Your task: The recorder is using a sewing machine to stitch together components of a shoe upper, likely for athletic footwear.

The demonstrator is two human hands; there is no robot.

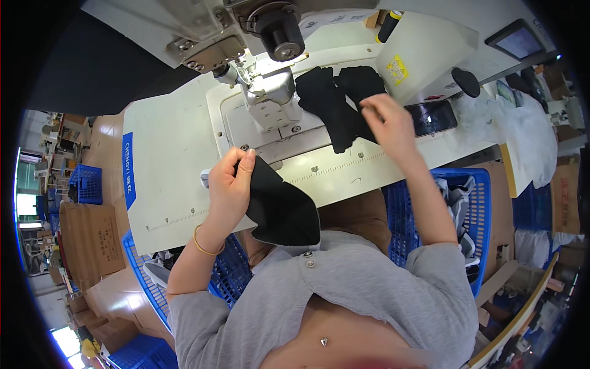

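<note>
My left hand (230, 184) is closed, thumb and fingers pinching the upper corner of a black fabric piece (283, 212). This piece hangs over the table's front edge toward my lap, and a pale edge shows along its bottom. Over the right part of the table, my right hand (390, 126) has its fingers bent and slightly apart beside a black fabric piece (362, 86). Whether the fingertips touch it is hard to see. Another black fabric piece (329, 104) lies to its left, close to the sewing machine's metal arm (270, 98).
The sewing machine head (276, 31) overhangs the white table (166, 172). A dark phone (433, 117) lies right of my right hand, near clear plastic bags (528, 129). Blue baskets (482, 209) with fabric pieces stand below the table on both sides. A black thread cone (388, 26) stands behind.
</note>
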